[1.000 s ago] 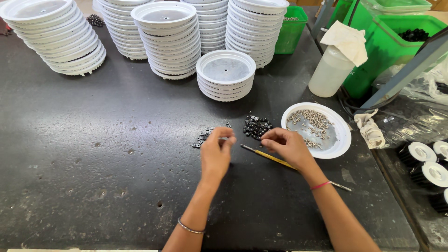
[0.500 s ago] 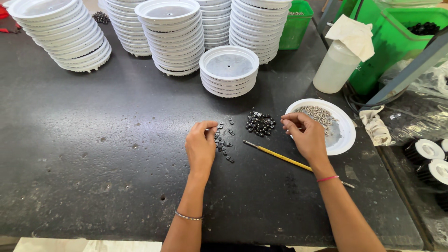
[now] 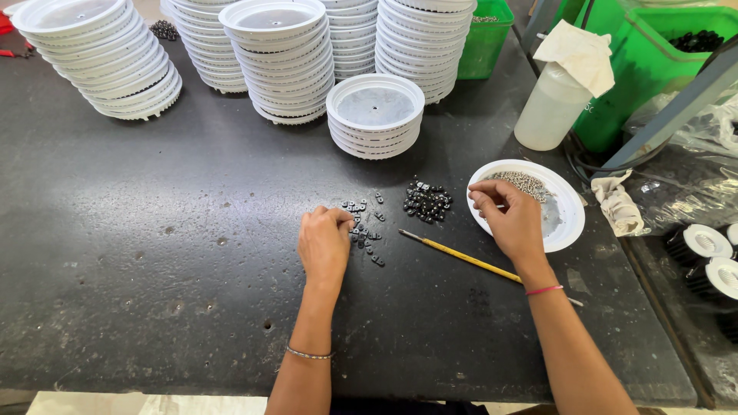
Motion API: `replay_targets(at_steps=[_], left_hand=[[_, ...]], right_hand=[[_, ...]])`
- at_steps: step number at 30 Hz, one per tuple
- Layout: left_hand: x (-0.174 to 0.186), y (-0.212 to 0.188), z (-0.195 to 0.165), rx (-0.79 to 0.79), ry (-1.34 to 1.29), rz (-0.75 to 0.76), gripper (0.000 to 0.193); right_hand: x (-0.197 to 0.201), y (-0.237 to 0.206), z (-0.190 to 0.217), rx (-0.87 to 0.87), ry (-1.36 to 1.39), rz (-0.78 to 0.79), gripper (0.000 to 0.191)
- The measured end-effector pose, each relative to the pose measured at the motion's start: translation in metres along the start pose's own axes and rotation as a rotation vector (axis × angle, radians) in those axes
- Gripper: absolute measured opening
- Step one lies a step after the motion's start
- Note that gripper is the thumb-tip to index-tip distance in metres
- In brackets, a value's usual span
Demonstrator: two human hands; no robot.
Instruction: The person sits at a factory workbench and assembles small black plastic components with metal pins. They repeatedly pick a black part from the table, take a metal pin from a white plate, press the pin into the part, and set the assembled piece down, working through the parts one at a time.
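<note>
Small dark flat parts (image 3: 364,227), scattered loose on the black worktable (image 3: 154,253), centre of the view. Left hand (image 3: 324,244) rests palm down on the table right at the left edge of that scatter, fingers curled in, fingertips touching the nearest pieces. Can't tell whether a piece is actually pinched; the fingertips hide it.

Just right of the scatter: a tighter heap of black bead-like parts (image 3: 427,201), apart from both hands. A yellow-handled brush (image 3: 461,257) lies flat on the table below the heap, running diagonally from near the scatter to under the right wrist.

Right hand (image 3: 511,223) hangs over the left rim of a shallow white dish (image 3: 565,223), fingers bent and drawn together at the tips over the small silver-grey pieces (image 3: 526,183) in the dish. Looks like a pinch, but what's between the tips is too small to tell. Thin red band on the right wrist, thin metal bangle on the left forearm.

Further out: short stack of white round lids (image 3: 375,115) behind the heap, taller stacks of the same lids (image 3: 284,58) along the back edge. Translucent plastic bottle (image 3: 550,107) with a cloth draped over it at back right, green bins (image 3: 653,69) beside it. More round white-and-black parts (image 3: 703,246) at the far right edge.
</note>
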State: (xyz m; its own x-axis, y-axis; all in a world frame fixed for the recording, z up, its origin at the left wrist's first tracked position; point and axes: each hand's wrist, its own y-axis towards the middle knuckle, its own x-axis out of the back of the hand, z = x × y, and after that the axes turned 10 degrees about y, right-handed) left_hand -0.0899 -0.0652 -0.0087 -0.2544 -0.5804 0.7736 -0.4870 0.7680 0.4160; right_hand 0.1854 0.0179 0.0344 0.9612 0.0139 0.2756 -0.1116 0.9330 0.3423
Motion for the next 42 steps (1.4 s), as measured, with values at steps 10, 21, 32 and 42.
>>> replay_targets(at_steps=[10, 21, 32, 42], left_hand=[[-0.015, -0.003, 0.009, -0.175, 0.040, 0.002, 0.025], [-0.024, -0.005, 0.008, -0.162, 0.075, 0.060, 0.013], [-0.023, -0.007, -0.020, -0.052, -0.097, 0.098, 0.009], [-0.031, -0.016, -0.049, 0.155, -0.885, 0.447, 0.014]], right_hand=[[0.000, -0.001, 0.001, -0.001, 0.000, 0.008, 0.015], [0.032, 0.012, -0.009, 0.067, -0.054, -0.101, 0.014], [0.088, 0.028, -0.055, 0.110, -0.355, -0.286, 0.013], [0.071, 0.030, -0.073, 0.061, -0.434, -0.126, 0.021]])
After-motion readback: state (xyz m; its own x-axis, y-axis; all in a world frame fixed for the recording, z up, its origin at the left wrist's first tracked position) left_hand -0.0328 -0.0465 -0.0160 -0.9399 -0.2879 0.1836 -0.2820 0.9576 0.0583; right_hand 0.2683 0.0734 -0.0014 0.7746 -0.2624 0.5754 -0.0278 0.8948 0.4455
